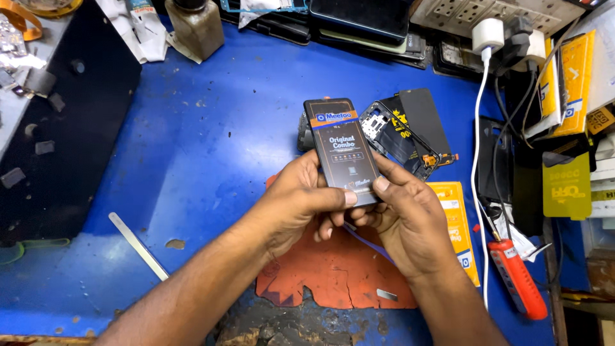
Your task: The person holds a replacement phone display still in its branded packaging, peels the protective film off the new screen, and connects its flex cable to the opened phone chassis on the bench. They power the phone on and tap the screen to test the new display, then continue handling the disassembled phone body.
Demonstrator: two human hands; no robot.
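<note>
I see a black phone screen panel [341, 151] with an orange and blue label on its face, held upright above the middle of the blue bench [192, 154]. Both hands grip its lower end. My left hand [301, 198] wraps it from the left, fingers curled narrow behind the panel and the thumb [339, 197] pressed flat across the bottom front edge. My right hand [403, 221] comes from the right, its thumb [387, 189] resting on the panel's lower right corner, the other fingers folded tight underneath. Neither hand is open; both are closed on the panel.

Just behind the panel lies an opened phone frame [400, 138] with its black back plate tilted up and a small orange flex connector at its edge. Under my wrists sits a cracked orange mat [339, 275]. A yellow packet [456, 224] lies just right of my right hand, partly under it. Further right, a white cable [477, 179] runs down from a white charger plug [488, 35] in a power strip [487, 13], and a red-handled tool [517, 279] rests near the bench edge.

To the left, well apart, a thin metal pry strip [138, 245] lies on the bench. At the top left stands 1 brownish bottle [195, 25]; I cannot tell what it holds. A stack of dark phones [359, 22] lines the far edge.
</note>
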